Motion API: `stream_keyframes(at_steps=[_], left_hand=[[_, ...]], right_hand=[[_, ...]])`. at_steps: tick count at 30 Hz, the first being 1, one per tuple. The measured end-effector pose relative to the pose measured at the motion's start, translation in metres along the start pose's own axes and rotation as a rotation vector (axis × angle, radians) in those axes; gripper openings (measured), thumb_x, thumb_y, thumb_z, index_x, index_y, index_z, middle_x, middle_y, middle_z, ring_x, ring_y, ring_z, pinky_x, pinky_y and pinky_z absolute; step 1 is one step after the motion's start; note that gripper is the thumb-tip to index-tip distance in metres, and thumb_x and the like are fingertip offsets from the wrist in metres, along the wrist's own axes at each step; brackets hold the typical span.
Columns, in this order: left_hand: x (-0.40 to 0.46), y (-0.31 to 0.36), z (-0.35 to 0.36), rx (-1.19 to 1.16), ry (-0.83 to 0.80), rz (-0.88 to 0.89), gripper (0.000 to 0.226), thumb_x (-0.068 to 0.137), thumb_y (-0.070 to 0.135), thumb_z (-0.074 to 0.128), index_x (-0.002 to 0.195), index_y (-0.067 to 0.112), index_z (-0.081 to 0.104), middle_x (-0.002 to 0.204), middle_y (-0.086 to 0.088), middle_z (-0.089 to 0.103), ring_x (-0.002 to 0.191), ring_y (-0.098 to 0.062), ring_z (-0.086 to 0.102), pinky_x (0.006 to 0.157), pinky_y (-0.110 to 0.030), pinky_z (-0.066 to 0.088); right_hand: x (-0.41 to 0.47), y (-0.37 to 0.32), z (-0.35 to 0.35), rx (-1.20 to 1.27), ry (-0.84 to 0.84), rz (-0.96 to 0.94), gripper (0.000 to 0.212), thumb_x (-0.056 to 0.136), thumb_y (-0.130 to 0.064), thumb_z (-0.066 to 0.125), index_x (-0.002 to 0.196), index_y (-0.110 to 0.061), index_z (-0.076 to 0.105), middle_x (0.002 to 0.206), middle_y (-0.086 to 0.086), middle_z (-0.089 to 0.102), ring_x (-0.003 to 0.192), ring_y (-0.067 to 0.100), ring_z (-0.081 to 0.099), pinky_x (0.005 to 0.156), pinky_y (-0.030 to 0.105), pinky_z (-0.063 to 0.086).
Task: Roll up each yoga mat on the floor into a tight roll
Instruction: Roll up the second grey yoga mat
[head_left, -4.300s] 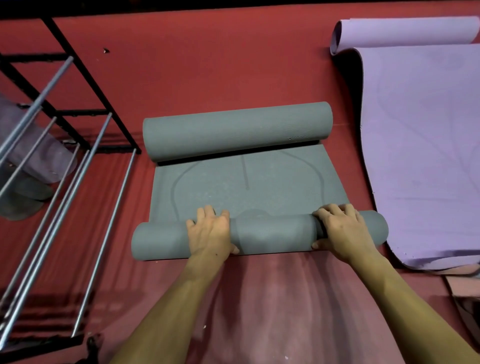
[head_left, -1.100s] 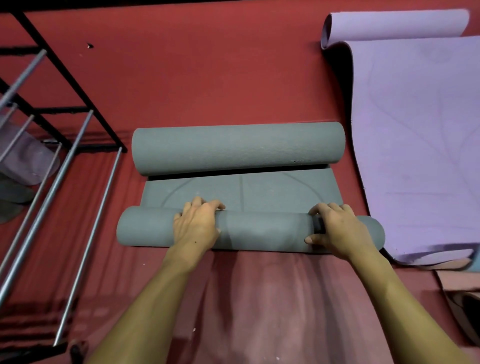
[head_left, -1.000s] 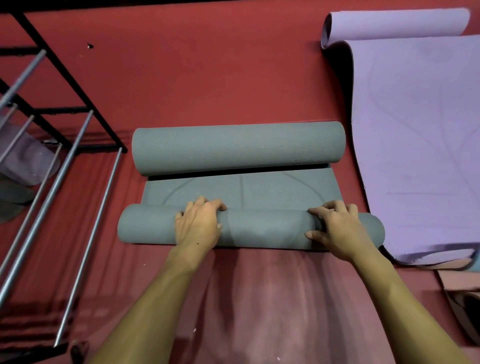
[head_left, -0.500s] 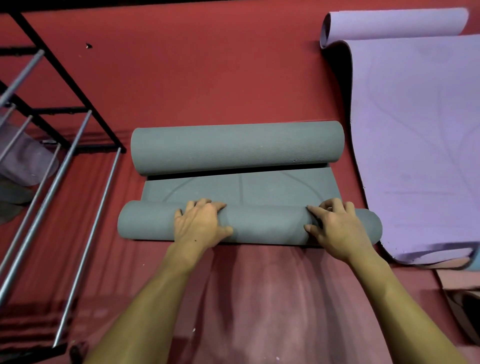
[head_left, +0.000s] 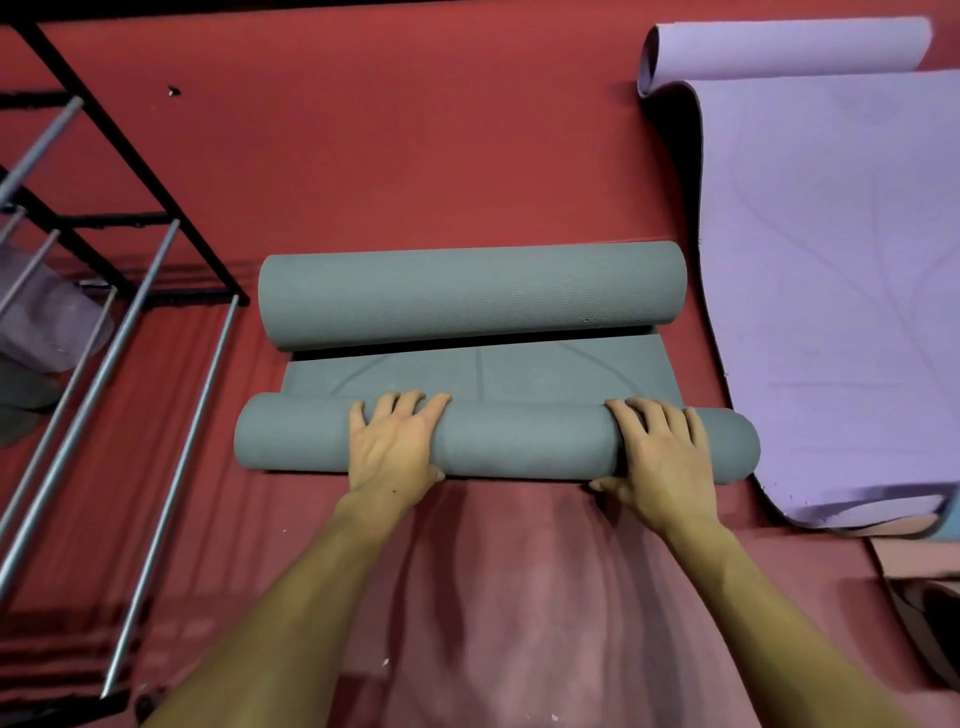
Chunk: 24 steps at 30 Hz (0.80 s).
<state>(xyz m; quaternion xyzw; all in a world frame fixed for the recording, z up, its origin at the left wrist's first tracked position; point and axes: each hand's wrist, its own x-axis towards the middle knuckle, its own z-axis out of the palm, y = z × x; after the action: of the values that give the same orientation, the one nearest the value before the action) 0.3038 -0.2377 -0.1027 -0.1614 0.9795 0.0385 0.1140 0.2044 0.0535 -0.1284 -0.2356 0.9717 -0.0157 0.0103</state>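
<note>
Since the earlier frames the near roll (head_left: 493, 439) of the grey yoga mat (head_left: 519, 371) has advanced toward the far roll (head_left: 470, 293), so the flat strip between them has narrowed; both hands have travelled with it. In the head view, the only one, the mat lies on the red floor (head_left: 389, 156), left of the purple mat (head_left: 841, 291) and right of the metal rack (head_left: 130, 291); it looks like soft, springy, light foam, likely to loosen if released, best held from above near both ends with even pressure. The left hand (head_left: 392, 441) lies palm-down over the near roll left of centre, fingers curled over its far side, thumb at the near edge; the right hand (head_left: 660, 452) clasps it likewise near the end beside the purple mat; both forearms reach straight forward.
</note>
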Motion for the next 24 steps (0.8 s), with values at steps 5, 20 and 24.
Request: stream_keyframes(at_steps=[5, 20, 24], left_hand=[[0.007, -0.004, -0.016, 0.001, -0.162, 0.022, 0.103, 0.055, 0.056, 0.092, 0.146, 0.047, 0.044, 0.139, 0.011, 0.055, 0.132, -0.02, 0.047, 0.109, -0.049, 0.034], [-0.007, -0.004, -0.027, -0.06, -0.334, 0.068, 0.105, 0.055, 0.044, 0.098, 0.144, 0.052, 0.044, 0.134, 0.009, 0.048, 0.129, -0.023, 0.04, 0.103, -0.046, 0.04], [-0.01, 0.0, -0.026, -0.06, -0.297, 0.063, 0.091, 0.058, 0.037, 0.098, 0.135, 0.046, 0.051, 0.134, 0.012, 0.055, 0.133, -0.019, 0.048, 0.1, -0.044, 0.041]], right_hand=[[0.005, 0.017, -0.007, 0.057, -0.103, -0.042, 0.114, 0.04, -0.085, 0.08, 0.139, -0.035, 0.054, 0.129, -0.008, 0.058, 0.12, 0.022, 0.05, 0.108, 0.045, 0.038], [-0.002, 0.025, -0.02, 0.206, -0.456, -0.053, 0.122, 0.035, -0.09, 0.073, 0.146, -0.048, 0.042, 0.128, -0.011, 0.045, 0.116, 0.017, 0.039, 0.105, 0.039, 0.041], [0.005, 0.006, -0.03, 0.365, -0.431, -0.004, 0.086, 0.065, -0.101, 0.051, 0.128, -0.042, 0.059, 0.123, -0.019, 0.06, 0.117, 0.011, 0.057, 0.106, 0.041, 0.044]])
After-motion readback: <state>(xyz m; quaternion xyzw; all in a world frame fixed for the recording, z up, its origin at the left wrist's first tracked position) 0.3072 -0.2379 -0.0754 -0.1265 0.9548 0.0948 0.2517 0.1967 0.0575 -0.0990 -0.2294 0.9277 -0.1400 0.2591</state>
